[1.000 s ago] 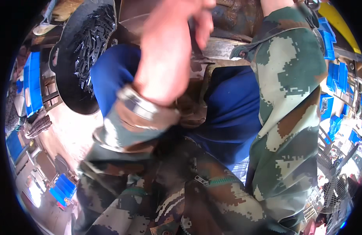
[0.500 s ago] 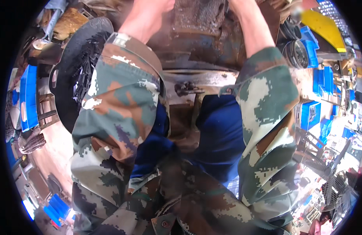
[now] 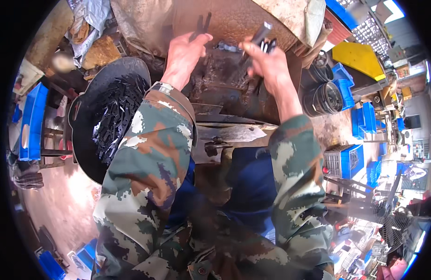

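My left hand (image 3: pixel 183 57) is closed around a couple of thin dark strips (image 3: pixel 205 22), whose ends stick up past the fingers, slightly blurred. To its right, my right hand (image 3: pixel 270 64) grips a bunch of dark flat metal strips (image 3: pixel 261 33); some catch the light and others poke out below the palm. Both hands are above a grimy brown metal machine bed (image 3: pixel 220 95). On the left, beside my left forearm, a wide black basin (image 3: pixel 87 140) holds a heap of similar dark strips (image 3: pixel 116 114).
Brown sheeting (image 3: pixel 290 21) covers the far side of the machine. Black buckets (image 3: pixel 324 99) stand at the right, near a yellow panel (image 3: pixel 358 59) and blue bins (image 3: pixel 351 161). Another blue bin (image 3: pixel 33 123) sits at far left. A fan (image 3: pixel 395 228) is at lower right.
The view has shifted so both hands, cut off at the upper edge before, now show whole with the strips in them. The right forearm has moved inward.
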A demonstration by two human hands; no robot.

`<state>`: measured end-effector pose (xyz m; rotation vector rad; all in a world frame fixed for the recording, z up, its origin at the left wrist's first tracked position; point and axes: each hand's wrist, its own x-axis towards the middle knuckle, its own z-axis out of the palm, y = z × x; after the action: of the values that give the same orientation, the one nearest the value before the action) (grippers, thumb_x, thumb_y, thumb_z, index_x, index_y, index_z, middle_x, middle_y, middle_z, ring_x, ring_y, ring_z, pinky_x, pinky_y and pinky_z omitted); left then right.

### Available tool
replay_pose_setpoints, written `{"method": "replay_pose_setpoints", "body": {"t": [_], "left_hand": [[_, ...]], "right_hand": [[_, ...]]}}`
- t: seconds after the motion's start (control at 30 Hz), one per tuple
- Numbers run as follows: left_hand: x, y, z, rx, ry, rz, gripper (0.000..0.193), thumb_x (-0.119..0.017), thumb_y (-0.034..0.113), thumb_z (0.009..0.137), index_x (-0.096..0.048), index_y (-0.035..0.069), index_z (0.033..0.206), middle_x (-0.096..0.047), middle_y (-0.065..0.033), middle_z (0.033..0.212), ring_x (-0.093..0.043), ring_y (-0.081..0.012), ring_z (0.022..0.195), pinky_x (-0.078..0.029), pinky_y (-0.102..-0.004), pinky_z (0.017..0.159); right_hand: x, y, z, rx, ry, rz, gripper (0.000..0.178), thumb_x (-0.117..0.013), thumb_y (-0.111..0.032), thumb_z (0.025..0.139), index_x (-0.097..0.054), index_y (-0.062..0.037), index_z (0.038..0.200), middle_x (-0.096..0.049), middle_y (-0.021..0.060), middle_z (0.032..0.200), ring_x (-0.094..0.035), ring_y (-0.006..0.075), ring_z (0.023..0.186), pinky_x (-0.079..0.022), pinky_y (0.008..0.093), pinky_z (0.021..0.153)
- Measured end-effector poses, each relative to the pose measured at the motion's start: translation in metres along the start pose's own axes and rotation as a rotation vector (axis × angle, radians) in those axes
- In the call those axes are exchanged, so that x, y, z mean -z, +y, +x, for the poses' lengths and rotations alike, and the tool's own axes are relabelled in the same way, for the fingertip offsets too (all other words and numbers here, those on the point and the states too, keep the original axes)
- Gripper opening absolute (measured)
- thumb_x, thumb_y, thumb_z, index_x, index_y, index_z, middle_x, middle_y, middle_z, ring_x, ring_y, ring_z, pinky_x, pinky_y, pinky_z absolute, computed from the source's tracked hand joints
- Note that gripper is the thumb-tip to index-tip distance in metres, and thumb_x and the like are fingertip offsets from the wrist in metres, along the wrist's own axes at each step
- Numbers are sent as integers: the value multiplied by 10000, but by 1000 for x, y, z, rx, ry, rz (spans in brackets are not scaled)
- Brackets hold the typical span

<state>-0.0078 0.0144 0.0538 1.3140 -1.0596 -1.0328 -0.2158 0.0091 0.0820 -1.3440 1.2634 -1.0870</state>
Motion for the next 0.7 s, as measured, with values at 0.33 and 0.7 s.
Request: {"method": "replay_pose_setpoints", "body": {"t": [0.33,0.7], "left_hand": [[-9,-24,2,-222,-234,413,292,-652,297,869,-727,30,959,-693,-109,782,-628,-235,729,-491,-351,734],[7,-57,9,-169,-520,927,293,-668,243,884,-714,77,1121,-697,-228,951,-664,-374,954,-502,-424,862]], "right_hand": [[24,39,-117,424,-470,-483,379,-810,-59,752,-671,-42,1105,-671,130,1198,-628,267,1163,-494,359,985],[25,46,-127,348,-610,-571,387,-617,47,713,-664,-44,1086,-642,130,1201,-652,308,1073,-536,387,885]]}}
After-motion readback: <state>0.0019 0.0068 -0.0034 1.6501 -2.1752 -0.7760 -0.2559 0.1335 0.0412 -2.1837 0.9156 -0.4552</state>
